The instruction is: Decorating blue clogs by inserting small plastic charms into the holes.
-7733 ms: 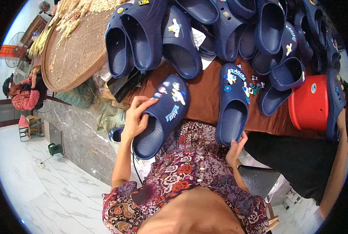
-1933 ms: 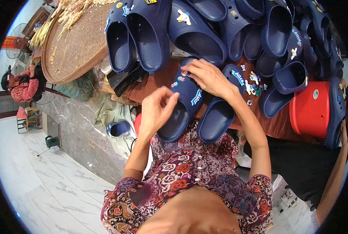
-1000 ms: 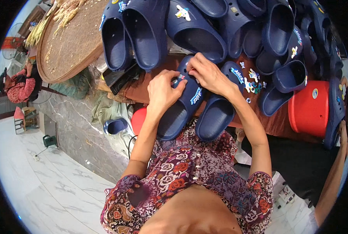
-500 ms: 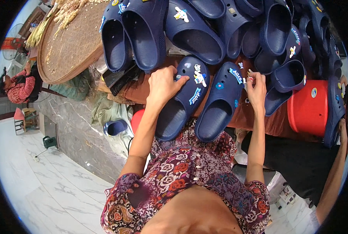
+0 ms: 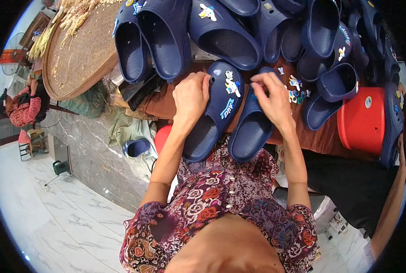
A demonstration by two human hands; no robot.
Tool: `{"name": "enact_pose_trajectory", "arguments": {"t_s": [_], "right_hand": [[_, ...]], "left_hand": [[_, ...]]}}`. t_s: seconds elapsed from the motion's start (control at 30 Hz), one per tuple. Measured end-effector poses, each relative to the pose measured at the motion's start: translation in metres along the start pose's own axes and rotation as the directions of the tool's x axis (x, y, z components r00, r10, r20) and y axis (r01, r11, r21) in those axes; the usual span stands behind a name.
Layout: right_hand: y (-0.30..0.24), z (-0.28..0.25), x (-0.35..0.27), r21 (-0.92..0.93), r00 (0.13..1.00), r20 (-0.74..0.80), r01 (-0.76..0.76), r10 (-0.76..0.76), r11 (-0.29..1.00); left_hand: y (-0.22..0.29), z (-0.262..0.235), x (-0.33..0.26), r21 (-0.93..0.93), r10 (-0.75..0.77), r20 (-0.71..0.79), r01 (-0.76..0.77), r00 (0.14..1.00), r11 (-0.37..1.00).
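Note:
Two navy clogs lie side by side against my lap, toes away from me. The left clog (image 5: 219,93) carries a white rabbit-like charm, a blue banner charm and a pale heart near its toe. My left hand (image 5: 191,98) is closed at that clog's left edge, its fingertips partly hidden. Over the toe of the right clog (image 5: 252,107), my right hand (image 5: 274,99) bends with its fingers drawn together; whatever is between them is hidden. That hand covers most of the upper. Small loose charms (image 5: 296,96) lie on the brown surface just right of it.
More navy clogs (image 5: 224,43) are piled along the far side and right. A red container (image 5: 361,119) stands at right, near another person's arm (image 5: 389,200). At far left are a round woven tray (image 5: 82,54) with grain and a person in red (image 5: 24,109).
My right hand has moved left from beside the right clog to over its toe, uncovering loose charms. My left thumb has drawn back from the left clog's top to its edge.

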State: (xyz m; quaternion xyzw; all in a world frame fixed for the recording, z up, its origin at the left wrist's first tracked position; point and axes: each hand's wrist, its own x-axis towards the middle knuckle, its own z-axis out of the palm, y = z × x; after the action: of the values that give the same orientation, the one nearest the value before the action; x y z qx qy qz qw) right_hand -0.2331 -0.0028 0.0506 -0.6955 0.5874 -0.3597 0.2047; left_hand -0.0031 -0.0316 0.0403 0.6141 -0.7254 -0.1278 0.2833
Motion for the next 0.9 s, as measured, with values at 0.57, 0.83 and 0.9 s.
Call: {"name": "enact_pose_trajectory", "arguments": {"t_s": [0.57, 0.83, 0.9], "right_hand": [[0.001, 0.002, 0.003, 0.192, 1.0, 0.004, -0.014, 0.013, 0.981], [0.093, -0.043, -0.022, -0.185, 0.927, -0.259, -0.322, 0.27, 0.929], [0.094, -0.043, -0.022, -0.28, 0.939, -0.259, -0.298, 0.227, 0.912]], "left_hand": [[0.025, 0.0, -0.011, -0.475, 0.118, 0.082, -0.065, 0.99, 0.877], [-0.009, -0.009, -0.036, -0.506, -0.072, -0.094, 0.015, 0.993, 0.862], [-0.019, -0.008, -0.041, -0.506, -0.105, -0.091, 0.045, 0.99, 0.861]]}}
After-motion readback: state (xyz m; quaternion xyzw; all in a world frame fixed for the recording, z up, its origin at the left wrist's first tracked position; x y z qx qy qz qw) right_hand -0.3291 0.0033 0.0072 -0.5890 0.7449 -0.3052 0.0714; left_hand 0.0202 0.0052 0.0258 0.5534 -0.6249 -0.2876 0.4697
